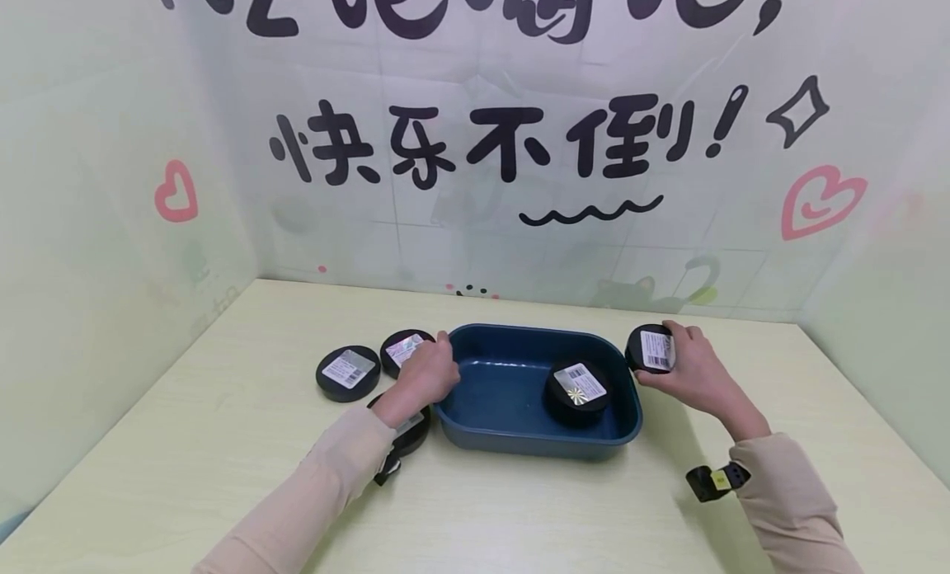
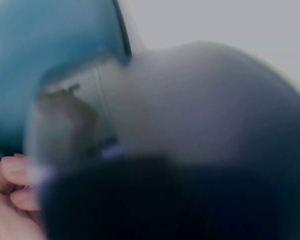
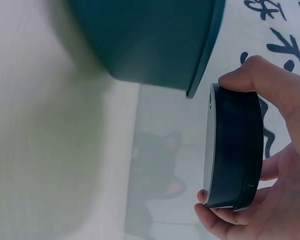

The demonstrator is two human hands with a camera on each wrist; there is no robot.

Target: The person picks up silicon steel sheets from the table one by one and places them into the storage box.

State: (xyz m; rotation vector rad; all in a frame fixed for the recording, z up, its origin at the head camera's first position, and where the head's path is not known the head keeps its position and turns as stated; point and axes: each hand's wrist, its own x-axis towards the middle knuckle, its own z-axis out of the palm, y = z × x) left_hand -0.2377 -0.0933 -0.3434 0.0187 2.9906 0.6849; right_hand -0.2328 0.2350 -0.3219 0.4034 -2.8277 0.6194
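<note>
My right hand [image 1: 693, 376] grips a black round case with a white label [image 1: 641, 355] by its edges, held up beside the right rim of a blue plastic basin [image 1: 519, 442]. The right wrist view shows the thumb over one edge of the black round case [image 3: 235, 145] and fingertips round the opposite edge. At the basin's left rim, my left hand [image 1: 426, 374] holds on with curled fingers [image 2: 17, 170], partly hidden. Inside the basin, toward its right end, sits a black case [image 1: 577, 392] with its label up.
Left of the basin lie a labelled black case [image 1: 348, 373], another [image 1: 401, 347] partly behind the left hand, and a third [image 1: 411, 434] under the left wrist. A printed backdrop [image 1: 475, 252] stands behind the pale table [image 1: 185, 434].
</note>
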